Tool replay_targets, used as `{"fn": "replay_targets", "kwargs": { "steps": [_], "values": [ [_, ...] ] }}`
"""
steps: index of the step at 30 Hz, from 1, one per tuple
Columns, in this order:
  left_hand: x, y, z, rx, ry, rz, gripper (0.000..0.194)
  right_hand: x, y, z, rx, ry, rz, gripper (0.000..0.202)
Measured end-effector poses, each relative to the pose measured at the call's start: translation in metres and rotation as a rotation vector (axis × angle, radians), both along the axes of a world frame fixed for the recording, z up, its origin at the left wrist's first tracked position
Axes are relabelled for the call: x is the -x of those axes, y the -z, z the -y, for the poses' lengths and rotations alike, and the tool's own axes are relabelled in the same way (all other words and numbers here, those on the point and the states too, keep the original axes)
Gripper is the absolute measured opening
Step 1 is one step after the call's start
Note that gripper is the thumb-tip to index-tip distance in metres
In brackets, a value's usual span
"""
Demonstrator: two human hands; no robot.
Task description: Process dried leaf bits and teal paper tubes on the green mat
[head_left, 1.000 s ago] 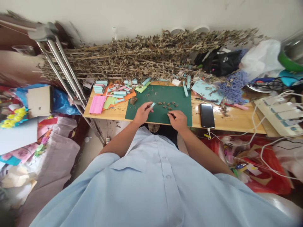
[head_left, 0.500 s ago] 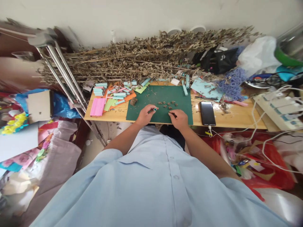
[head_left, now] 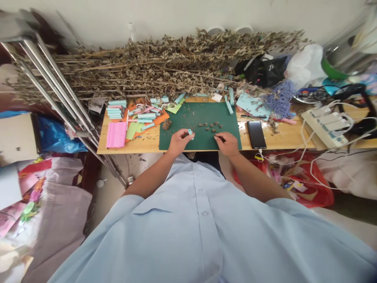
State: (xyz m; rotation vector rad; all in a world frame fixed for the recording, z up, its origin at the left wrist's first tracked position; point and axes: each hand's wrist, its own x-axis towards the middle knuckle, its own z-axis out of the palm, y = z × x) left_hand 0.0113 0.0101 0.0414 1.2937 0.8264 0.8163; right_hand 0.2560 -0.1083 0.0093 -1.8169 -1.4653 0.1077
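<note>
My left hand (head_left: 178, 142) grips a small light blue paper tube (head_left: 190, 132) between thumb and fingers, above the green cutting mat (head_left: 203, 114). The tube stands roughly upright, its top end showing. Over the mat's right front part, my right hand (head_left: 228, 143) is closed in a pinch; whatever lies between its fingertips is too small to make out. Several small balls of crumpled dried leaf (head_left: 210, 126) lie on the mat between and beyond the hands. A larger clump of dried leaf (head_left: 166, 124) rests at the mat's left side.
Bundles of dried leafy stalks (head_left: 147, 67) line the table's back. Rolled blue paper tubes (head_left: 115, 110) and a pink paper stack (head_left: 116, 134) sit left. A phone (head_left: 256, 135), purple yarn (head_left: 280, 99) and a power strip (head_left: 322, 127) with cables lie right. A metal stand (head_left: 59, 90) rises at left.
The paper tube has tipped from pointing its open end at me to standing more upright in my left hand. My right hand stays pinched in about the same place. The camera view has shifted somewhat.
</note>
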Motion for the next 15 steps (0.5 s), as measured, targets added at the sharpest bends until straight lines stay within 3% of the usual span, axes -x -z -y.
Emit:
{"fn": "replay_targets", "kwargs": {
  "steps": [4, 8, 10, 15],
  "values": [
    [0.006, -0.004, -0.005, 0.225, -0.061, 0.107, 0.031, 0.000, 0.004, 0.000, -0.003, 0.030, -0.003, 0.023],
    [0.016, -0.008, -0.004, 0.222, -0.031, 0.093, 0.035, 0.000, 0.005, -0.002, -0.030, 0.024, -0.012, 0.024],
    [0.015, -0.009, 0.001, 0.204, 0.053, 0.075, 0.038, 0.000, 0.004, -0.003, -0.026, 0.025, -0.011, 0.024],
    [-0.011, -0.005, 0.028, 0.244, 0.462, 0.078, 0.044, -0.003, 0.007, -0.005, 0.000, 0.049, -0.016, 0.024]
  ]
}}
